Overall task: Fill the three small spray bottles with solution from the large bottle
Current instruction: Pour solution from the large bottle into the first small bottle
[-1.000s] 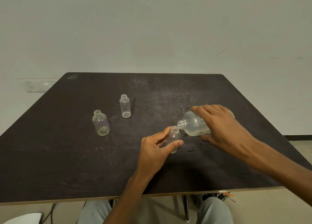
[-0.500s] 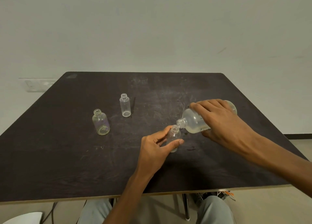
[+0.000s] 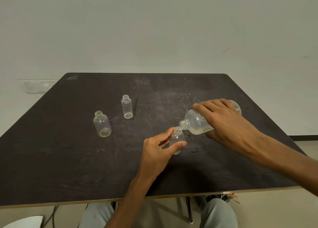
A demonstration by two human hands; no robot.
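Right hand [image 3: 223,123] wrapped over the body of the large bottle [image 3: 197,124], fingers curled on top and thumb below, holding it tipped with its neck pointing down and left; a little clear liquid pools along its lower side. Its mouth sits at the open neck of a small bottle [image 3: 176,138], touching or nearly so. Left hand [image 3: 158,152] pinches this small bottle between thumb and fingers, keeping it upright on the dark table [image 3: 68,159]. Further left, well apart from both hands, stand two more small bottles, uncapped and upright: a rounder one [image 3: 102,124] nearer the table's left side and a slim one [image 3: 127,107] behind it, toward the wall [image 3: 154,30].
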